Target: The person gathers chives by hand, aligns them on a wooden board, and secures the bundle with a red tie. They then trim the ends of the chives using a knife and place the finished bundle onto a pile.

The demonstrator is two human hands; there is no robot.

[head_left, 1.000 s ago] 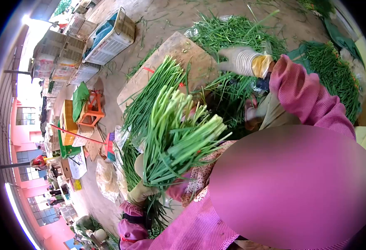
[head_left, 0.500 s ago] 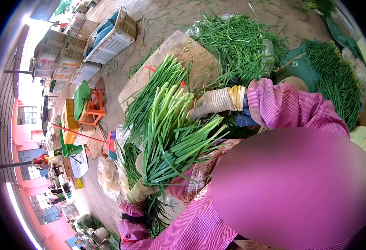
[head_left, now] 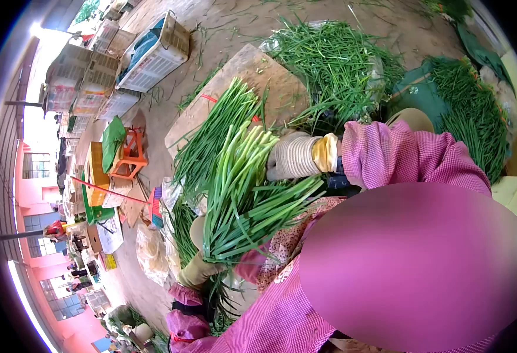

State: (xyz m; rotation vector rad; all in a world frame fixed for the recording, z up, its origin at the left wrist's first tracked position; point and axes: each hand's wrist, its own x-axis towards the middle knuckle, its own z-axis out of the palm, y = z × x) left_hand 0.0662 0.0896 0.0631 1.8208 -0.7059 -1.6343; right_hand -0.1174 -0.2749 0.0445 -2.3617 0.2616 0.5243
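Note:
A large bundle of garlic chives (head_left: pixel 229 194), green with pale stem ends, lies across my lap, its leaves fanned toward my left hand. My left hand (head_left: pixel 198 272), in an olive glove, is wrapped round the leafy end from beneath; leaves cover part of its fingers. At the pale stem ends is my right hand (head_left: pixel 294 157), in a grey-white glove with a wrapped cuff. Its fingers look curled against the stems, and their tips are hidden. Another bunch of garlic chives (head_left: pixel 217 126) lies just beyond, on a wooden board (head_left: pixel 241 67) with red ties.
A big heap of chives (head_left: pixel 335 67) lies past the board; another pile (head_left: pixel 467 112) is at far right. An orange stool (head_left: pixel 130 154), stacked crates (head_left: pixel 88 76), a broom (head_left: pixel 154 203) and plastic bags (head_left: pixel 152 250) stand or lie across the floor. People are in the background.
My right hand has turned slightly, showing more of its back, and shifted a little along the stem ends. The stems there have spread slightly. My left hand stays nearly still.

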